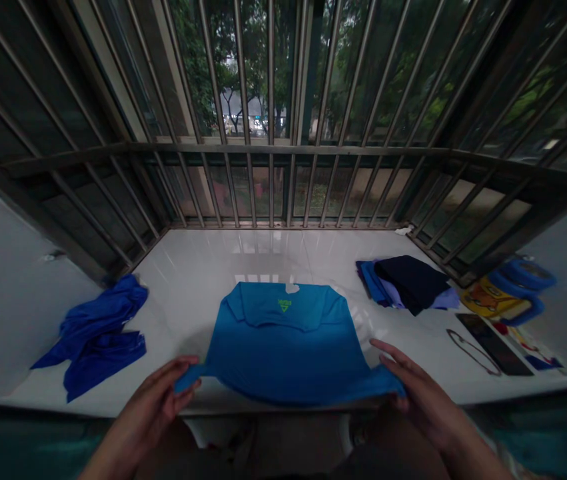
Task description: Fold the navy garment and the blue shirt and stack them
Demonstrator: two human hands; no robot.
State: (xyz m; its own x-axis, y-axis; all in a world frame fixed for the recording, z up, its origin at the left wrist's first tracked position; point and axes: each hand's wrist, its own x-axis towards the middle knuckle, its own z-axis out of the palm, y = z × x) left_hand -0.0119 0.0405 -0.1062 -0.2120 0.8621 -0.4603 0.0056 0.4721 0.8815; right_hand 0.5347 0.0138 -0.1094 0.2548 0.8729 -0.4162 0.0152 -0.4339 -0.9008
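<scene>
A blue T-shirt [288,353] with a small green print lies on the white sill, its upper part folded over at the far side. My left hand [166,390] pinches the near left corner of the shirt between thumb and fingers. At the near right corner, my right hand [408,383] grips the cloth, with its index finger stretched out. Between both hands the near edge is lifted and sags in the middle, in front of the sill's edge.
Crumpled dark blue cloth [108,333] lies at the left. Folded clothes [408,283] are piled on the right, near a yellow and blue item [508,290], a dark flat object [493,343] and a thin cord loop [470,353]. Metal bars [288,150] close off the window behind the white sill [188,260].
</scene>
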